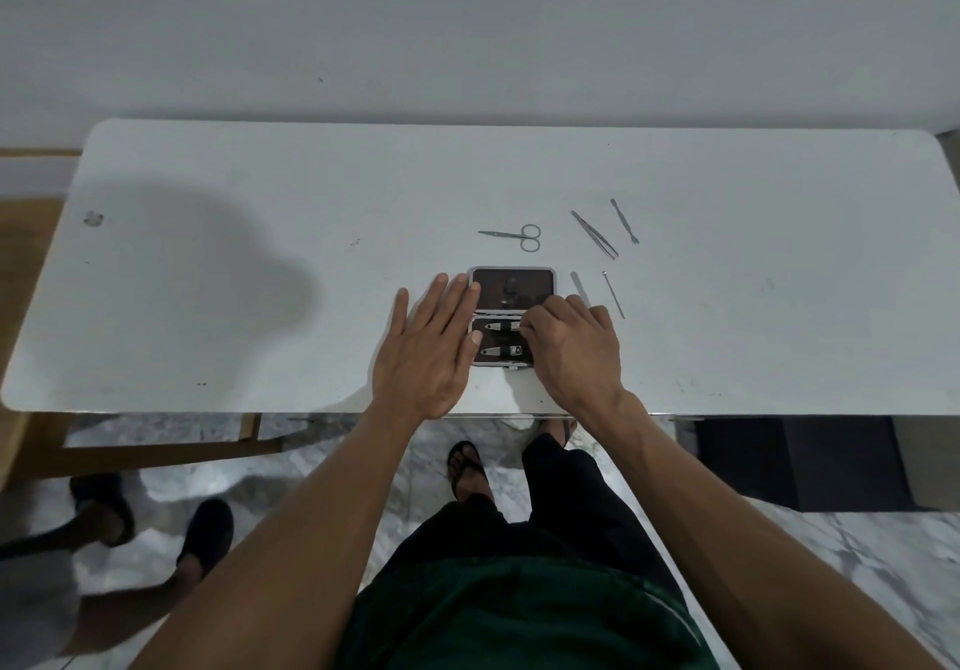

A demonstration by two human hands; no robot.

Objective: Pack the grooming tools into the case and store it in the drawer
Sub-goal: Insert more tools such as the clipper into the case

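Note:
A small dark case [511,287] lies open on the white table [260,254], lid half farther away. Two nail clippers sit in its near half, the upper clipper [500,326] and the lower clipper [501,351]. My left hand [431,347] lies flat, fingers spread, against the case's left edge. My right hand [574,347] covers the case's right side, fingertips pinching the end of the upper clipper. Loose on the table lie scissors [514,236], tweezers [595,234], a cuticle pusher [623,220], a nail file [579,285] and a thin pick [614,295].
The table's near edge runs just below my wrists. Another person's feet in dark shoes [205,532] stand on the marble floor at lower left. A dark box [795,461] sits under the table at right. A wooden frame [156,454] shows under the left side.

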